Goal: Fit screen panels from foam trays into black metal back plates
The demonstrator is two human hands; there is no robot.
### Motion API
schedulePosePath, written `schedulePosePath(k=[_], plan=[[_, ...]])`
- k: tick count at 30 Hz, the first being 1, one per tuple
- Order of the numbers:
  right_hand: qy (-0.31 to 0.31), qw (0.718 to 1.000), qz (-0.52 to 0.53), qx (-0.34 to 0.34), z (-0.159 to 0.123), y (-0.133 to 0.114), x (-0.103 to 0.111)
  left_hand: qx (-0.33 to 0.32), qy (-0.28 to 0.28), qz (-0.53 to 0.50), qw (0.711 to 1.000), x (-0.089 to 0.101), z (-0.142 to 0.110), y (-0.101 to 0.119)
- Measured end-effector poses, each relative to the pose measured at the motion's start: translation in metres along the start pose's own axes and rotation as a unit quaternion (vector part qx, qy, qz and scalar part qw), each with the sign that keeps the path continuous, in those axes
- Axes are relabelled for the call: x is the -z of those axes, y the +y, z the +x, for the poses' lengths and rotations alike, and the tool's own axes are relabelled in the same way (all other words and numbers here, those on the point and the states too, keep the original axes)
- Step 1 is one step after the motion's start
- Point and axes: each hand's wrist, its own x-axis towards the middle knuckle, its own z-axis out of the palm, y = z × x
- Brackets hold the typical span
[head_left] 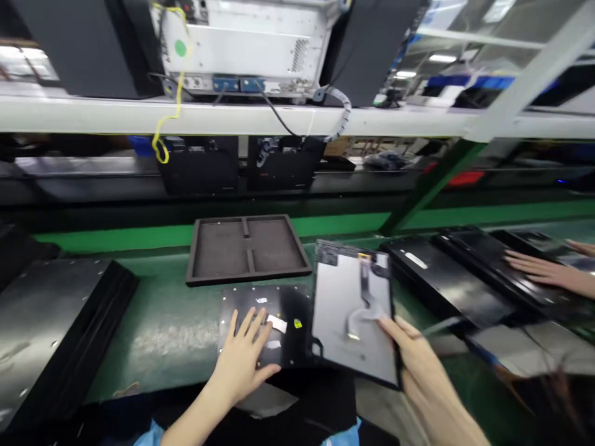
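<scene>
Right hand [411,350] grips silver-backed, black-edged panel [332,310]; left hand [244,356] spreads over black plate [290,344]

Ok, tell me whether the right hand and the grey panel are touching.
Touching. The head view shows the right hand holding the grey panel at its side edge, thumb lapping over the face.

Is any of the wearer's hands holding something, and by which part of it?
The right hand holds a flat panel by its lower right edge. The left hand holds nothing, spread over a black plate.
</scene>
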Motion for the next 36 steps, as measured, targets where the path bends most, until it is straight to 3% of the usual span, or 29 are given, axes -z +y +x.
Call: schedulePosePath(k=[5,8,11,14,17,20,23,26,29,32,36], plan=[[-0.249,0.967,-0.035,-0.05,0.066,-0.013,-0.163,0.02,-0.007,-0.055,0.998,-0.01,-0.009,-0.001],[-0.314,0.946,-0.072,-0.029,0.09,-0.023,-0.247,0.025,-0.006,-0.078,0.997,-0.006,-0.008,0.001],[-0.302,0.949,-0.09,0.009,0.11,-0.041,-0.302,0.024,0.0,-0.086,0.996,0.002,-0.007,0.001],[-0.279,0.953,-0.113,0.043,0.124,-0.062,-0.324,0.023,0.004,-0.085,0.996,0.003,-0.008,0.0],[-0.276,0.949,-0.137,0.071,0.126,-0.08,-0.325,0.016,0.001,-0.087,0.996,0.001,-0.009,-0.001],[-0.335,0.929,-0.118,0.103,0.112,-0.086,-0.318,0.012,-0.006,-0.089,0.996,-0.001,-0.009,-0.002],[-0.389,0.907,-0.082,0.138,0.094,-0.082,-0.308,0.013,-0.019,-0.104,0.994,0.003,-0.008,-0.002],[-0.379,0.912,-0.067,0.139,0.082,-0.066,-0.287,0.017,-0.032,-0.119,0.992,0.009,-0.005,-0.002],[-0.348,0.925,-0.07,0.134,0.076,-0.042,-0.248,0.024,-0.033,-0.127,0.991,0.009,-0.004,0.0],[-0.286,0.943,-0.093,0.14,0.067,-0.013,-0.196,0.025,-0.019,-0.14,0.99,0.005,-0.007,0.003],[-0.176,0.959,-0.168,0.143,0.046,0.027,-0.123,0.035,0.039,-0.161,0.985,0.006,-0.01,-0.007]])
